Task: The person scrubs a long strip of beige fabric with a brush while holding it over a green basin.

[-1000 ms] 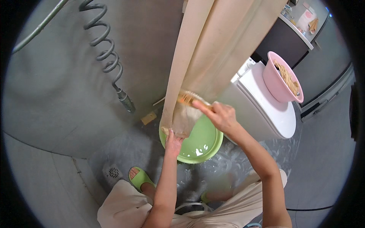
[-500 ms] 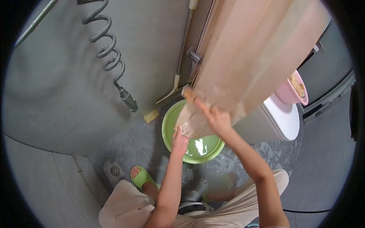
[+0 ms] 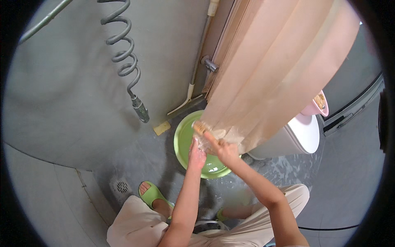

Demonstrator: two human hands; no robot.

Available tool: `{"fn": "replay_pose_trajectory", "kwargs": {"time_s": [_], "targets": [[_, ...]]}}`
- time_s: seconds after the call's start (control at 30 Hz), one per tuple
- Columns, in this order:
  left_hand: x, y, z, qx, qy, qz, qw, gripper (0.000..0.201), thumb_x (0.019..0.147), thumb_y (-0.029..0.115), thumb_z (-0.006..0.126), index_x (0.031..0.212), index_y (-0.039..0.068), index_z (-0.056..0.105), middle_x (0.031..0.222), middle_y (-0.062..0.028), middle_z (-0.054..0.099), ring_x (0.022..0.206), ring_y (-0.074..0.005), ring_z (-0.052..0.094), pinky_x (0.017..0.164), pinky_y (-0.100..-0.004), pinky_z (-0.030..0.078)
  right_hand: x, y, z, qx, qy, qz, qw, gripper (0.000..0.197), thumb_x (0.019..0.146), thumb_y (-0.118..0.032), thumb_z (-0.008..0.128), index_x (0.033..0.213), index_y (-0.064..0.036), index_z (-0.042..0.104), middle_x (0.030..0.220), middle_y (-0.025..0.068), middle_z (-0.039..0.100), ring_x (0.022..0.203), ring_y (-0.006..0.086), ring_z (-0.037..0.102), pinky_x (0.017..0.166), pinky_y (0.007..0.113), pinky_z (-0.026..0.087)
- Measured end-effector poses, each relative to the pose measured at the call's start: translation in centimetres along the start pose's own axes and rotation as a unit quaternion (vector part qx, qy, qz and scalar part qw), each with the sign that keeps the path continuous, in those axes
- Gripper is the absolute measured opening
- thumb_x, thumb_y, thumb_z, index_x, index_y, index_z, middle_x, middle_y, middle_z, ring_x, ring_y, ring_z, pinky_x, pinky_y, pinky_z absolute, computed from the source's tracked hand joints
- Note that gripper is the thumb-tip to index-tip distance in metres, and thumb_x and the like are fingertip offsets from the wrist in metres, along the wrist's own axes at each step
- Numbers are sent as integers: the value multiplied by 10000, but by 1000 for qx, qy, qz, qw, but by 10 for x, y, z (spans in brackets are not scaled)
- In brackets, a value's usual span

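My right grip (image 3: 227, 151) is closed around the handle of a wooden brush (image 3: 200, 127), index finger laid along it, while my left grip (image 3: 197, 157) pinches the lower edge of the pinkish-beige curtain (image 3: 279, 70), just beside the brush head. That edge looks wet and gathered, and it hangs over the green basin (image 3: 177, 144), where water (image 3: 212, 166) glints below my hands. With everything this slick, I judge the handle could twist out of my fingers if I press hard, and the bristles could scrape my left knuckles, so close do they sit. A weak pinch might let the hem slide into the basin, or swing past its rim onto the wet floor (image 3: 135, 160) and pick up dirt. My green slipper (image 3: 151, 193) stands on that same floor, so leaning too far could cost me my footing. Farther right, the curtain's loose side hangs before the toilet (image 3: 306, 129) and partly hides the pink basin (image 3: 316, 109); a hard tug might brush against either.
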State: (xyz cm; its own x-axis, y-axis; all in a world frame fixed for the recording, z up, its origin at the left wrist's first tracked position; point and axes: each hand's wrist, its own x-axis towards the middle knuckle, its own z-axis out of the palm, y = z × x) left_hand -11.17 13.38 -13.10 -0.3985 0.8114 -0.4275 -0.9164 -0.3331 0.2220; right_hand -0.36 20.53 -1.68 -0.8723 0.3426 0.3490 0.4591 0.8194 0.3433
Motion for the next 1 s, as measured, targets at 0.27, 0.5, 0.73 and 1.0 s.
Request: {"fn": "replay_pose_trajectory", "kwargs": {"time_s": [0.27,0.5,0.73,1.0], "targets": [[-19,11,-12,-3,-8,14,1000,393,981,365,467,1278,108,469,1251,-58,534,1173,-233,500,983,-394,417,62,46,-87,-37,147,117,982,708,747,-106,563,1418,-284,422,644,39,470,464,166,538,383,331,460],[-20,-4,9,4,45,6,999,432,968,327,508,1322,87,445,1236,-83,538,1138,-256,530,973,-419,443,12,2,-25,-39,31,-9,999,741,736,-91,567,1429,-295,404,637,45,500,441,173,528,381,323,463],[-25,-1,-6,-6,-28,26,999,466,981,356,460,1352,79,409,1310,-104,503,1215,-272,482,1029,-433,393,54,45,-93,-56,150,146,976,708,775,-47,560,1408,-330,418,590,34,521,475,195,559,425,349,482],[-28,5,0,5,-49,4,999,485,1004,385,375,1374,72,368,1351,-111,466,1235,-282,469,1025,-455,405,-35,-14,-37,-13,-102,7,995,705,804,-80,537,1430,-364,378,699,37,484,496,143,534,383,328,461]]}}
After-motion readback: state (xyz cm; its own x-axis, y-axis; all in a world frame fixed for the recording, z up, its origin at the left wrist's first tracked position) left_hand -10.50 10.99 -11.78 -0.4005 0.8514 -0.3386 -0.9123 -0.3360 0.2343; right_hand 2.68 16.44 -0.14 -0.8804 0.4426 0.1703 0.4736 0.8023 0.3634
